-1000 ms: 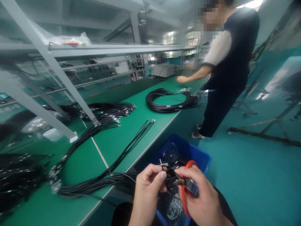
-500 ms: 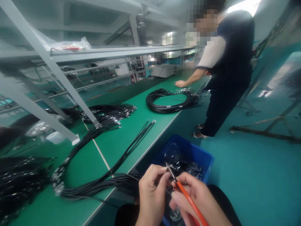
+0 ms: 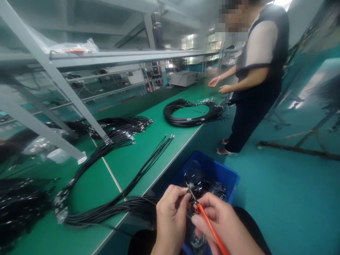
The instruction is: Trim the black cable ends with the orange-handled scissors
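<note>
My right hand [image 3: 216, 216] is closed around a pair of pliers [image 3: 209, 220] with orange handles and slim metal jaws. The jaws point up and left, close to the fingertips of my left hand [image 3: 172, 212]. Thumb and forefinger of that left hand are pinched together; what lies between them is too small to make out. Below both hands stands a blue bin [image 3: 231, 173] with clear plastic bags and small dark and shiny pieces inside. A bundle of black cables [image 3: 111, 214] runs off the bench edge just left of my left hand.
The green bench [image 3: 148, 148] carries a coiled cable bundle [image 3: 183, 122] and a dark heap of cables [image 3: 21, 209]. Slanted metal shelf posts [image 3: 77, 102] rise at the left. A co-worker [image 3: 257, 71] stands beyond the bin, and a metal stand [image 3: 300, 145] is at the right.
The co-worker has lifted a hand off the bench, and both their hands now show above it. My hands and the pliers stay nearly in place, while the view has shifted slightly.
</note>
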Tool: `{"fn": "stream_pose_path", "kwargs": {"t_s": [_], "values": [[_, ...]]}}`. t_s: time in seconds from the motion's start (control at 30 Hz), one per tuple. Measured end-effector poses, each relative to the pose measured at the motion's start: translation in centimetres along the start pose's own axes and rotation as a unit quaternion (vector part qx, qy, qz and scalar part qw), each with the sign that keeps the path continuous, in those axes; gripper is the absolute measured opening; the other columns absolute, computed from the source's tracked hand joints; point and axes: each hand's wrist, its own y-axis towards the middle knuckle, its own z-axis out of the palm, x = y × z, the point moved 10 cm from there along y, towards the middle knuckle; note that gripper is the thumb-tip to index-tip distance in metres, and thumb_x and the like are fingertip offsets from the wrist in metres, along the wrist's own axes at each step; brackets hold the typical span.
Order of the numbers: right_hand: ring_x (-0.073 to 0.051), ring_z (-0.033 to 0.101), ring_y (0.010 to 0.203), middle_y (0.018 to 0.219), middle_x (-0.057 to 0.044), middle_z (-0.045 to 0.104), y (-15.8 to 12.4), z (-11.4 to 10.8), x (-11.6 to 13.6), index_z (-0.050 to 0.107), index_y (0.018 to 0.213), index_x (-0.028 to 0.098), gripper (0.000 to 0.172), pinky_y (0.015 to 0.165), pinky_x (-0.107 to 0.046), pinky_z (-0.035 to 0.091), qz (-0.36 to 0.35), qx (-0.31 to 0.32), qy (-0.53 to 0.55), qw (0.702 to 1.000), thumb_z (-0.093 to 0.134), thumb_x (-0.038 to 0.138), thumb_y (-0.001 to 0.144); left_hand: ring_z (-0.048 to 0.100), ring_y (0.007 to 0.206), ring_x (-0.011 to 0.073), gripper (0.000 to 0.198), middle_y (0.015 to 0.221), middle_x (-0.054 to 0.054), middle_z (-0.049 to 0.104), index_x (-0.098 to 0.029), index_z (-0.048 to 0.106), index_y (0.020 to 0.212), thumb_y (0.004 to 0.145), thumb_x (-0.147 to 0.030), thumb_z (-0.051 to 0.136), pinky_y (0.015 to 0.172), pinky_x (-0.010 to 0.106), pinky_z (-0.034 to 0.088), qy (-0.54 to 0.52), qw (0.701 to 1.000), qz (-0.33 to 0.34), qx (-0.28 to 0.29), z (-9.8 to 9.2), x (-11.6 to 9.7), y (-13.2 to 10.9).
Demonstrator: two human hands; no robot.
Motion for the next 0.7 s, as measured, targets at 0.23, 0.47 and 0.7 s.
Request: {"fn": "stream_pose_path", "kwargs": {"t_s": [0.23,0.47,0.7], "values": [[-0.002,0.036,0.025,0.051,0.002,0.063,0.0,-0.3,-0.9,0.045,0.075,0.019,0.018,0.029,-0.013,0.024,0.032,0.063,-0.036,0.997,0.061,0.025,0.071,0.060,0.056,0.0142,0.009,0.074,0.002,0.062,-0.018,0.064,0.077,0.080,-0.022,0.057,0.054,0.023,0.048,-0.051,0.997,-0.065,0.002,0.3,2.4,0.0],[0.000,0.035,0.025,0.052,0.002,0.062,0.0,0.7,-1.2,0.044,0.076,0.019,0.019,0.027,-0.012,0.022,0.061,0.111,-0.048,0.991,0.060,0.026,0.070,0.059,0.058,0.0145,0.012,0.064,0.000,0.061,-0.018,0.064,0.072,0.080,-0.018,0.055,0.056,0.023,0.046,-0.009,0.998,-0.054,0.012,0.6,2.1,-0.1],[-0.001,0.038,0.024,0.053,0.003,0.063,0.3,0.8,-1.0,0.043,0.079,0.019,0.019,0.028,-0.013,0.027,0.055,0.120,-0.026,0.991,0.060,0.026,0.073,0.058,0.060,0.0145,0.014,0.065,0.000,0.060,-0.018,0.062,0.069,0.080,-0.017,0.054,0.056,0.022,0.043,0.030,0.999,-0.036,0.022,0.8,1.5,-0.2]]}}
